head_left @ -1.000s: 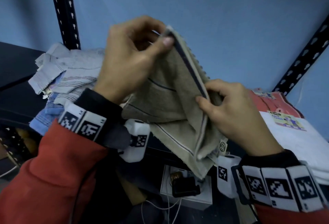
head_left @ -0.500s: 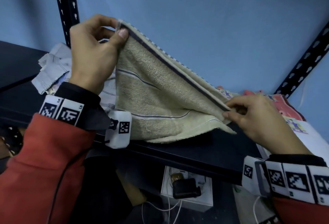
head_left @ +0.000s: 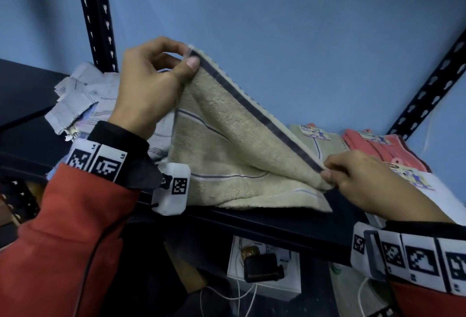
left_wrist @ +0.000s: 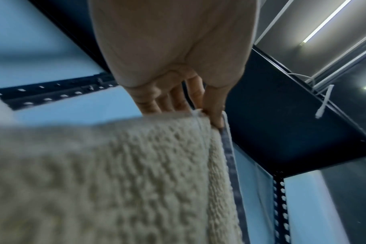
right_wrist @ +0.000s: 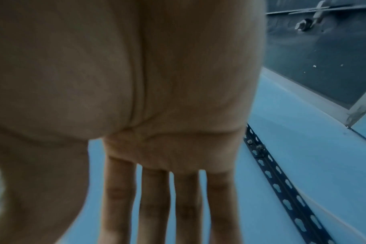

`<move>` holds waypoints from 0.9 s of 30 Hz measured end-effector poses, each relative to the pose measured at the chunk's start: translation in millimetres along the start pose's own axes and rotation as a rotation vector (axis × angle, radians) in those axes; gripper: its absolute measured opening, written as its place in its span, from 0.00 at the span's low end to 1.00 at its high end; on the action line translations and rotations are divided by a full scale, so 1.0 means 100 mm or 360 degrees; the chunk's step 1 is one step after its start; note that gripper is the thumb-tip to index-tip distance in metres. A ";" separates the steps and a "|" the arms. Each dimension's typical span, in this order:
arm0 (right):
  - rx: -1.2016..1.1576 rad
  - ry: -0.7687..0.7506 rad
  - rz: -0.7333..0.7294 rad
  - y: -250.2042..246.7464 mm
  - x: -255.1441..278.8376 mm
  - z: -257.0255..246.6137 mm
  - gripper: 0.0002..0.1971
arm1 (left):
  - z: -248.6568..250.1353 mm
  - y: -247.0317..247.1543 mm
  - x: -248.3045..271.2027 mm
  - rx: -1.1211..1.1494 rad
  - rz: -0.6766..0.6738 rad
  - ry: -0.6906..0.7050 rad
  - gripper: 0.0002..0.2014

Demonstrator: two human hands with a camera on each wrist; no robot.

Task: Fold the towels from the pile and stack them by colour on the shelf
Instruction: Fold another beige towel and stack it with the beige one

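Here the left hand (head_left: 148, 90) pinches one top corner of a beige towel (head_left: 227, 150) between thumb and forefinger and lifts it above the shelf (head_left: 264, 226); the left wrist view shows the same grip, thumb pressed on the dark border stripe. The right hand (head_left: 363, 180) pinches the other end of that striped edge low down, just above the shelf, so the edge slopes down from left to right. The towel's lower part lies on the shelf, reaching its front lip. Behind the left hand sits a pile (head_left: 83, 100) of rumpled grey-blue striped towels. Behind the right hand lie a folded beige towel (head_left: 325, 145), a red stack (head_left: 378, 147) and a white stack (head_left: 446, 190), side by side, some bearing paper labels.
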State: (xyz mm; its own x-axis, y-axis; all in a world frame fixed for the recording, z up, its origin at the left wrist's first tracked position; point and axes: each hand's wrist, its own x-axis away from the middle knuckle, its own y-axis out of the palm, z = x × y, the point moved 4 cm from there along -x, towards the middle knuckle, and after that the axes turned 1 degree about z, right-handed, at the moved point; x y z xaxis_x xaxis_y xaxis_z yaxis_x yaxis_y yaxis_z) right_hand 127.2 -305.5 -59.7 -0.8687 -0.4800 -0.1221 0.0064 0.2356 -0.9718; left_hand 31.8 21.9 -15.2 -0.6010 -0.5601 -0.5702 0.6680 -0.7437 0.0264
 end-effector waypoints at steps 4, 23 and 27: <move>-0.0262 -0.0078 0.0019 -0.20 0.11 -0.18 0.20 | 0.28 0.40 0.24 0.0097 -0.0473 0.0229 0.06; -0.1225 -0.0240 0.1442 -0.76 0.28 -0.02 0.09 | 0.03 0.70 0.47 -0.0853 -0.1378 0.0191 0.11; -0.1266 -0.0119 0.1498 -0.77 0.27 0.15 0.14 | 0.00 0.52 0.33 -0.0885 -0.1256 0.0135 0.16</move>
State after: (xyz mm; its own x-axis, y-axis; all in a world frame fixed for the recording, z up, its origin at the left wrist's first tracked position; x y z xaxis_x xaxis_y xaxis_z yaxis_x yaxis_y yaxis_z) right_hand 111.2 -349.7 9.0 -0.6583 0.1136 -0.7442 0.2879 0.9514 -0.1095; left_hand 46.4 -35.0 -33.3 -0.9464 0.0709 -0.3151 0.2108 -0.6034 -0.7690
